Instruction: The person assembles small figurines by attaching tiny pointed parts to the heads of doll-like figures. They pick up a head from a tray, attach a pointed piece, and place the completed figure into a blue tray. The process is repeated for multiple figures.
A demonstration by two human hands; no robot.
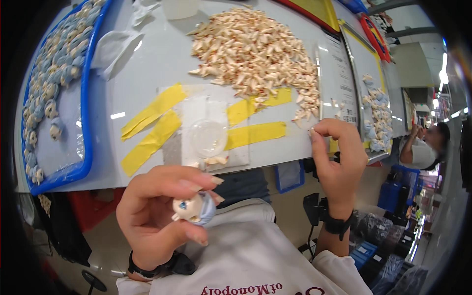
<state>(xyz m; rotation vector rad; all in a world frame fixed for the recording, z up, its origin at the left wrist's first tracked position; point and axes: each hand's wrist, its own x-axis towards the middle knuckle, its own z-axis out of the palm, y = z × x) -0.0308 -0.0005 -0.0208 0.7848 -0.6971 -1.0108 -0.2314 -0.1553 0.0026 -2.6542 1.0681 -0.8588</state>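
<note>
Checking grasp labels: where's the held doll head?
Head view, below and left of centre: in the left hand, near the pale shirt, just below the table edge.

Passage over tabletop [118,96] between blue tray [87,123] and yellow tape [151,112]; pale heap [255,49] blocks far middle.

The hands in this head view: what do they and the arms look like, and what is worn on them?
The left hand and right hand are bare, five-fingered, without gloves. A black wristband circles the right wrist; a dark band with a rounded black piece is on the left. The right forearm comes out of a loose whitish sleeve.
</note>
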